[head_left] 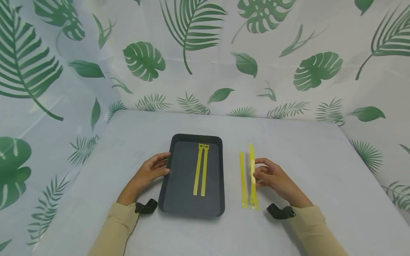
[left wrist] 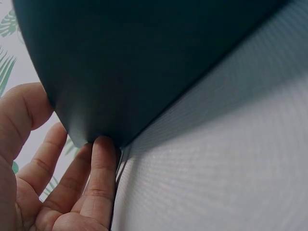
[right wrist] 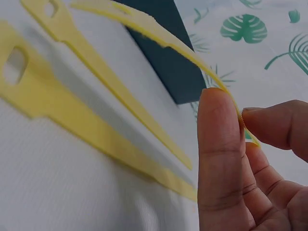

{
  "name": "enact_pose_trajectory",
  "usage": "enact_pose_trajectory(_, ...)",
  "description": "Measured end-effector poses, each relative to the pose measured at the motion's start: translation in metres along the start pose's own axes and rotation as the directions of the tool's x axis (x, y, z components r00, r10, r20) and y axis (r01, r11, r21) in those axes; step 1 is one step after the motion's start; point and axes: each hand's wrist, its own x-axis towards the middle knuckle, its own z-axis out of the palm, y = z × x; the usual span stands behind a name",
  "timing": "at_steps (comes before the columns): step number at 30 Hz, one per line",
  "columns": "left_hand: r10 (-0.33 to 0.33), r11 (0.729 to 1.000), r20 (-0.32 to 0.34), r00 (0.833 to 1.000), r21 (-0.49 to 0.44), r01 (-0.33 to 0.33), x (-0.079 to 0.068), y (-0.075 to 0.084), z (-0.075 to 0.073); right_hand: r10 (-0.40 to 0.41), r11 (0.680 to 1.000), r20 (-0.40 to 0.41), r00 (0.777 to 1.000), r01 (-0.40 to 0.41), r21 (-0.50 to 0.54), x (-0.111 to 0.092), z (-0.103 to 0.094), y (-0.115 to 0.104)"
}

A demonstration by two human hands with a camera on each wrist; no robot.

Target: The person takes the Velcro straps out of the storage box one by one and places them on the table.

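Note:
My right hand point(head_left: 270, 176) pinches a yellow cable strap point(right wrist: 187, 52) between thumb and fingers. The strap bends a little and its slotted head points back toward me. Two more yellow straps lie on the table beneath it, a nearer one point(right wrist: 96, 137) and a farther one point(right wrist: 108, 86) in the right wrist view. A dark grey rectangular tray point(head_left: 180, 177) stands left of them. Inside it, a pair of yellow straps point(head_left: 198, 170) lies side by side, slotted heads at the far end. My left hand point(head_left: 148, 172) touches the tray's left side with loosely extended fingers.
A white cloth point(head_left: 282, 142) covers the table. Behind and beside it hangs white fabric with green leaf prints point(head_left: 144, 60). Black wrist mounts point(head_left: 280, 211) stick out from both sleeves.

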Motion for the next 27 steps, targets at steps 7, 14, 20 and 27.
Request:
enact_pose_trajectory(7,-0.001,1.000,0.000,1.000,-0.013,0.001,-0.001,-0.001,0.000,0.038,0.999,-0.015,0.999,-0.039,-0.024,-0.008,-0.012,0.003)
enact_pose_trajectory(14,-0.004,1.000,0.003,1.000,-0.019,0.005,-0.001,0.001,0.001,0.071,0.996,-0.024,0.997,-0.072,-0.047,-0.015,-0.020,0.005)
enact_pose_trajectory(20,-0.004,1.000,-0.003,1.000,-0.017,0.004,-0.001,-0.001,0.000,0.112,0.991,-0.037,0.993,-0.114,-0.072,-0.017,-0.023,0.007)
enact_pose_trajectory(27,0.016,1.000,0.008,1.000,-0.022,-0.016,0.000,-0.001,0.002,0.139,0.971,-0.108,0.984,-0.157,-0.180,-0.020,-0.021,0.009)
